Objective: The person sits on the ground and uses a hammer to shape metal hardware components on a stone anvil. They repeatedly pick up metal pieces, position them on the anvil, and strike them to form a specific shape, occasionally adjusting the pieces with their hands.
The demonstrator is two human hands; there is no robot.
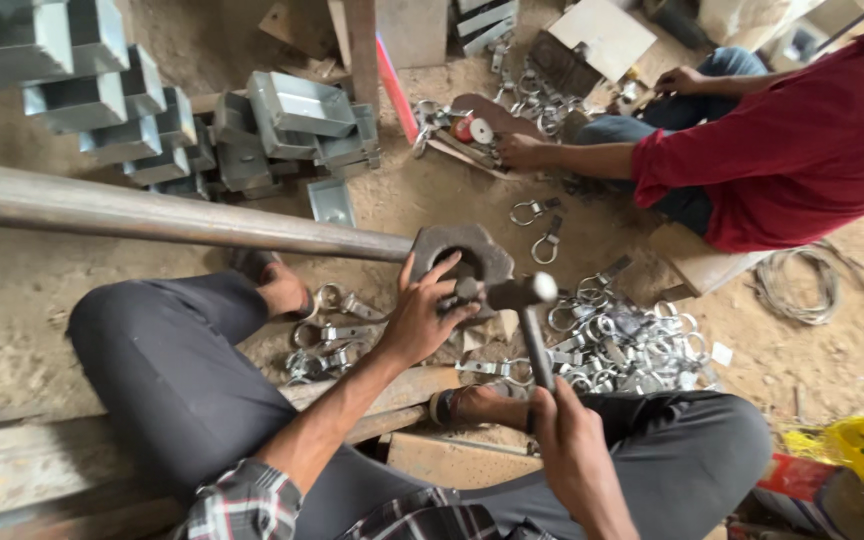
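A small metal piece, probably a clamp, is pinched steady on the heavy block by the left hand, while a hammer just beside the block is gripped tight by the right hand.

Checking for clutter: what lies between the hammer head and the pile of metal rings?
Bare dirt floor, apart from loose rings; the hammer head sits just left of the ring pile, per the head view.

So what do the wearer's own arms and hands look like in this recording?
Both hands are bare: no gloves, rings or watch show on the left hand or the right hand. The forearms are uncovered. A plaid shirt sleeve in dark, white and red checks is rolled up on the left arm. The right arm's sleeve is out of view.
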